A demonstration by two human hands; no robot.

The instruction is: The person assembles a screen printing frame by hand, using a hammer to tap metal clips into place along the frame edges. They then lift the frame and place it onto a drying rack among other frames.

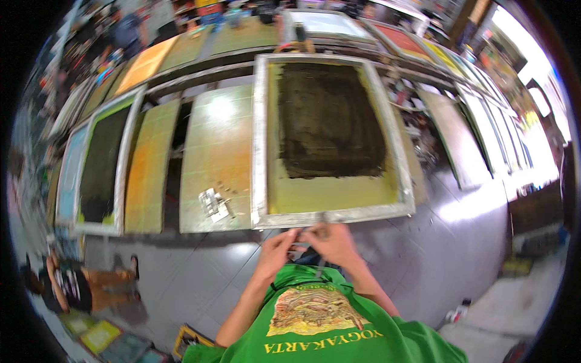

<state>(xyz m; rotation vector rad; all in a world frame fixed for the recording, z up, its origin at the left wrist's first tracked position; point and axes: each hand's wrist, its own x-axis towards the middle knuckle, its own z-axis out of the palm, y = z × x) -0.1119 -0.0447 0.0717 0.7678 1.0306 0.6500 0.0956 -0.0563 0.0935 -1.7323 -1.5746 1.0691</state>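
- Head view: you are standing at the near edge of a long printing table (pixel 218 151), looking down over a green shirt (pixel 339 339) with a printed design on its front.
- Your left hand (pixel 277 249) and right hand (pixel 331 240) are meeting just below the near rail of a silver-framed printing screen (pixel 330 136); fingertips of both are touching.
- Both sets of fingers are curling in and pinching something small and dark between them; what it is cannot be told. A thin dark strip is hanging down from the hands toward the shirt.
- The screen is lying flat on the table directly ahead of your hands, its yellow mesh carrying a large dark ink patch (pixel 330 121) across the upper and middle part.
- A small pile of pale scraps (pixel 213 204) is sitting on the green pallet just left of the frame.
- A second framed screen (pixel 100 169) with dark ink is lying well to the left.
- A person (pixel 78 287) is sitting on the grey floor at lower left.
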